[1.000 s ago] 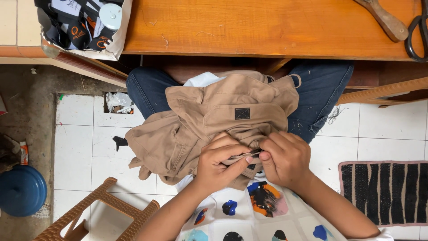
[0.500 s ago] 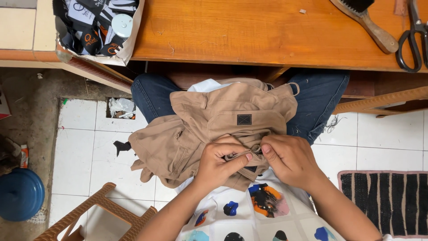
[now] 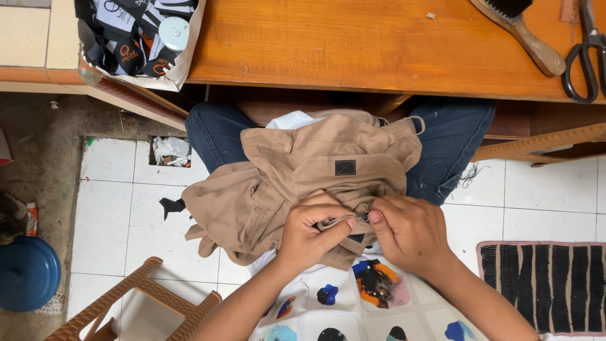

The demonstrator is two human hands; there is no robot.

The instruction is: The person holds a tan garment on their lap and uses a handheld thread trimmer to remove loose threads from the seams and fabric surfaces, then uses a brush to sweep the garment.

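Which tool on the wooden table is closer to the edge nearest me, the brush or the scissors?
The scissors: their black handles reach almost to the table edge, past the brush.

Tan garment (image 3: 297,183) with dark square patch (image 3: 344,167), blue jeans (image 3: 451,136), white shirt (image 3: 353,303) with multicoloured blotches, black-and-grey striped mat (image 3: 546,287) edged pink, blue lid (image 3: 26,273), orange-brown table (image 3: 353,44), black scissors (image 3: 584,53), white floor tiles (image 3: 120,208).

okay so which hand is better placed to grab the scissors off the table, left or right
Probably the right hand. The scissors lie at the table's far right edge, on that hand's side. The left hand sits further away and would have to cross over. Both hands are pinching the tan garment.
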